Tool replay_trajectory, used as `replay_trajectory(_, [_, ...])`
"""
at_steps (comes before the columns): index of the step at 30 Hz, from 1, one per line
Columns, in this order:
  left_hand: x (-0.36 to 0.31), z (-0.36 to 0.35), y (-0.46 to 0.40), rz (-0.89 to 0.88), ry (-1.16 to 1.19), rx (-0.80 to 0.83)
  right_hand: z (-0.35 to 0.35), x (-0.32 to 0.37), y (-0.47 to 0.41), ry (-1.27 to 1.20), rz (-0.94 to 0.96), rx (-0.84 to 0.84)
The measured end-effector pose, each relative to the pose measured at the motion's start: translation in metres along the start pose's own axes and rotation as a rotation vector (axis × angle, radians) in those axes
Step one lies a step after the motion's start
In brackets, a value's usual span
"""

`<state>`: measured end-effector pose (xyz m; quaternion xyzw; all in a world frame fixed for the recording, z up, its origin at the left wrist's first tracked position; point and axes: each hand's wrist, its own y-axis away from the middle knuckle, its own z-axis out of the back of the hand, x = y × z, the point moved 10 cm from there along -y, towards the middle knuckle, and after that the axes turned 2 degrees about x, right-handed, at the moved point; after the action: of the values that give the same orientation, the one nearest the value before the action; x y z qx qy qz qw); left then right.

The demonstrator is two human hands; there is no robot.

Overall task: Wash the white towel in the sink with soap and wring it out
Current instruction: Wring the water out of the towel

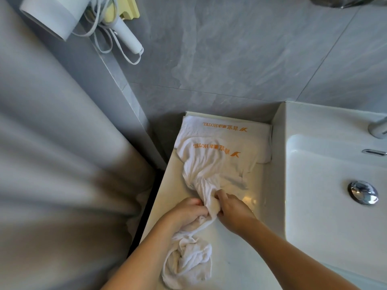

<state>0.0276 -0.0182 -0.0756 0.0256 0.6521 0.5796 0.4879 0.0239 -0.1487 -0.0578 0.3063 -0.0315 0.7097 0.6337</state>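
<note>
Left hand (185, 212) fingers and right hand (232, 210) fingers clamp twisted, ropy middle of white towel (201, 176). Towel soft, wrinkled, lies on glossy pale surface (234, 258), left of sink (326, 185). Folded towel (219, 126) with orange print behind. Hair dryer (62, 19) on wall.

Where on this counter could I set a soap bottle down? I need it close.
A bare strip of counter lies between the towel and the sink. Another lies near the front edge, right of the towel's bunched end. The back is taken by a folded towel; the middle by both hands.
</note>
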Motion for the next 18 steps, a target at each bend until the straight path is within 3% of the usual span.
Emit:
replay_trajectory(3, [-0.007, 0.005, 0.005, -0.084, 0.086, -0.052, 0.003, 0.000, 0.010, -0.051, -0.007, 0.009])
replay_trajectory(8, [-0.005, -0.001, 0.023, 0.002, 0.351, -0.018, 0.027, 0.011, 0.029, -0.043, 0.031, -0.089])
replay_trajectory(12, [-0.016, 0.007, 0.040, -0.112, 0.604, -0.088, 0.045, 0.012, 0.044, 0.021, 0.050, -0.172])
replay_trajectory(15, [-0.001, 0.062, 0.058, -0.154, 0.674, -0.402, 0.065, 0.000, 0.059, 0.122, 0.013, -0.271])
replay_trajectory(18, [0.022, 0.125, 0.079, -0.168, 0.467, -0.737, 0.082, -0.004, 0.065, 0.266, -0.065, -0.331])
